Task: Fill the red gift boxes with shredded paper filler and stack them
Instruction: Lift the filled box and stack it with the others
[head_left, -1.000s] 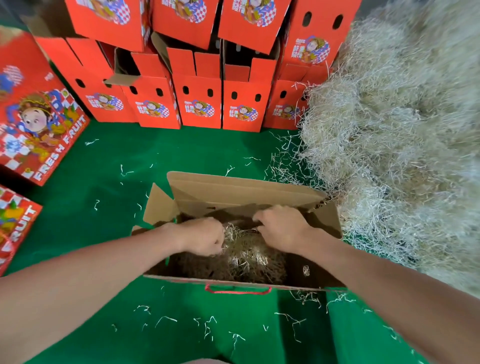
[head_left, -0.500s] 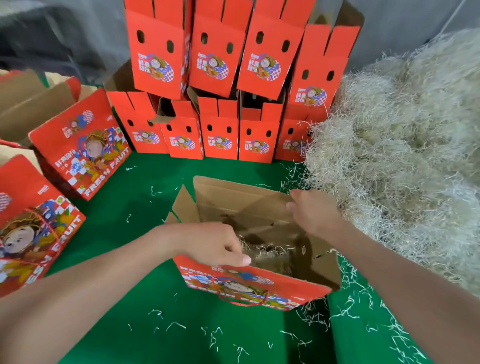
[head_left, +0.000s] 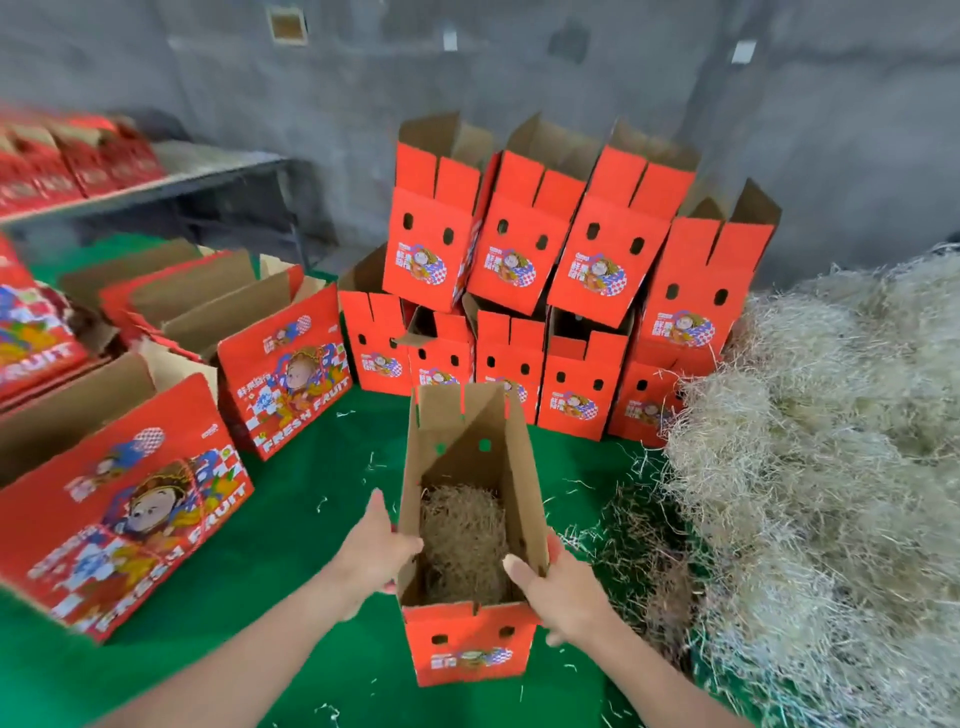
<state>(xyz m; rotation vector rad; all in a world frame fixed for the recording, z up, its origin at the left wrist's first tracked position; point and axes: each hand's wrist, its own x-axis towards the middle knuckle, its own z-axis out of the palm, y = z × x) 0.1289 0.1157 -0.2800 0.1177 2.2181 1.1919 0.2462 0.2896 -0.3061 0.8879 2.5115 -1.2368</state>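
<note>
Red gift box (head_left: 470, 647), open, with shredded filler (head_left: 462, 535) in its bottom, is upright between the hands: left hand (head_left: 376, 553) grips its left wall, right hand (head_left: 561, 590) its right wall. Green mat (head_left: 311, 509) shows leftward; filler pile (head_left: 810, 467) crowds the right; stacked boxes (head_left: 519, 312) stand beyond.

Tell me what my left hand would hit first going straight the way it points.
The left hand points forward alongside the held box; beyond green mat, it probably meets the stacked red boxes first; depth is unclear.
</note>
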